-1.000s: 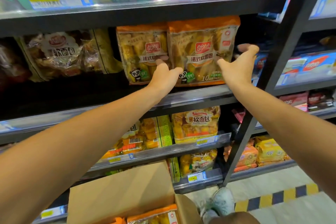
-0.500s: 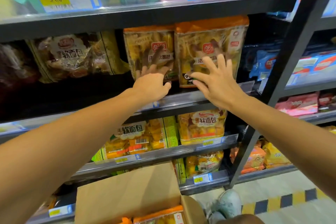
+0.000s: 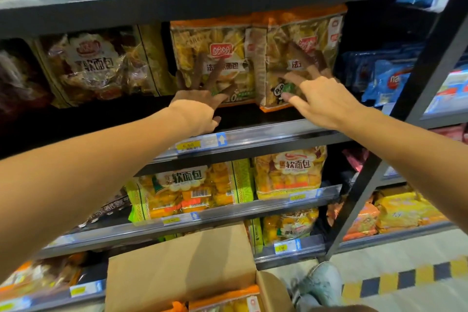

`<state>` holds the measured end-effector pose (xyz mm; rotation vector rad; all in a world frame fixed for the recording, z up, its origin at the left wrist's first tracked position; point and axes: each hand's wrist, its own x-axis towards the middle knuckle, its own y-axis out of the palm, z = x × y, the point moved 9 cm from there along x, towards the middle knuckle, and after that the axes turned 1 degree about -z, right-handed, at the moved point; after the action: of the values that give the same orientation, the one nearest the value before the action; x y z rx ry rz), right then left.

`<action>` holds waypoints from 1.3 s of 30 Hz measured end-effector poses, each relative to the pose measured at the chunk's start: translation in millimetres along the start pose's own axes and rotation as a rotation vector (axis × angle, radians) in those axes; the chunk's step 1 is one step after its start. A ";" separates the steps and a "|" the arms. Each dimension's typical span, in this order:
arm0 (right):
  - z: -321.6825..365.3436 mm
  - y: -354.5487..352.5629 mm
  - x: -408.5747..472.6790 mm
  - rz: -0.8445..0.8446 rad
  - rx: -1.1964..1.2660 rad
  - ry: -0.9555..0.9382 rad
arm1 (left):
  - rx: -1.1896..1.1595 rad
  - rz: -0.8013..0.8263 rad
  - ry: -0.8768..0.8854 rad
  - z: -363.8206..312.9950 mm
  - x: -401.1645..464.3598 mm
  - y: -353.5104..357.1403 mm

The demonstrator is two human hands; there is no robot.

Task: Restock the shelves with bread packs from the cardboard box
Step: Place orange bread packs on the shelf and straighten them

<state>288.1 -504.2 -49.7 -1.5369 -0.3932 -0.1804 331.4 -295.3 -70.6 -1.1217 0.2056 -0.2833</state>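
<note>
Two orange-topped bread packs stand upright side by side on the dark middle shelf [image 3: 253,119]. My left hand [image 3: 200,106] lies flat against the lower front of the left bread pack [image 3: 212,40], fingers spread and blurred. My right hand [image 3: 316,99] is spread flat against the front of the right bread pack [image 3: 304,28], which tilts slightly. Neither hand grips anything. At the bottom sits the open cardboard box [image 3: 182,268] with another orange bread pack [image 3: 228,304] showing inside it.
Brown bread bags [image 3: 96,66] fill the same shelf to the left, with a dark gap in front. Yellow bread packs [image 3: 288,172] line the lower shelves. A slanted black upright [image 3: 395,139] bounds the right. My shoe [image 3: 319,284] stands beside the box.
Both hands let go of the packs' sides and now press flat with spread fingers on the fronts. The two packs sit further back on the shelf.
</note>
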 end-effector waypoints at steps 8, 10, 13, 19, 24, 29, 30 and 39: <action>17.8 -1.5 13.1 0.043 -0.109 0.089 | -0.149 -0.168 -0.044 0.7 4.4 -19.9; 13.8 3.7 17.0 0.057 -0.080 0.162 | -0.095 -0.138 -0.052 4.2 11.3 -11.1; 6.6 10.0 22.1 0.085 0.021 0.267 | -0.101 -0.101 -0.083 9.2 16.0 -3.6; 30.2 18.4 45.4 0.220 0.171 0.243 | -0.180 -0.113 -0.066 11.8 16.1 -4.2; 5.0 3.1 34.5 -0.032 0.427 0.132 | -0.155 -0.146 -0.055 3.6 19.1 -13.7; -32.2 12.4 30.7 0.039 0.147 0.112 | -0.177 -0.149 0.000 -18.6 38.4 -21.3; -35.0 20.7 37.0 0.114 0.096 0.141 | -0.191 -0.128 -0.006 -22.2 41.7 -20.1; -22.1 10.2 48.3 0.154 0.047 0.197 | -0.191 -0.364 0.012 -23.5 35.3 -46.8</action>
<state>339.5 -519.5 -41.7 -1.4808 -0.1217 -0.1992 352.0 -345.8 -38.7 -1.3466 0.0370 -0.6039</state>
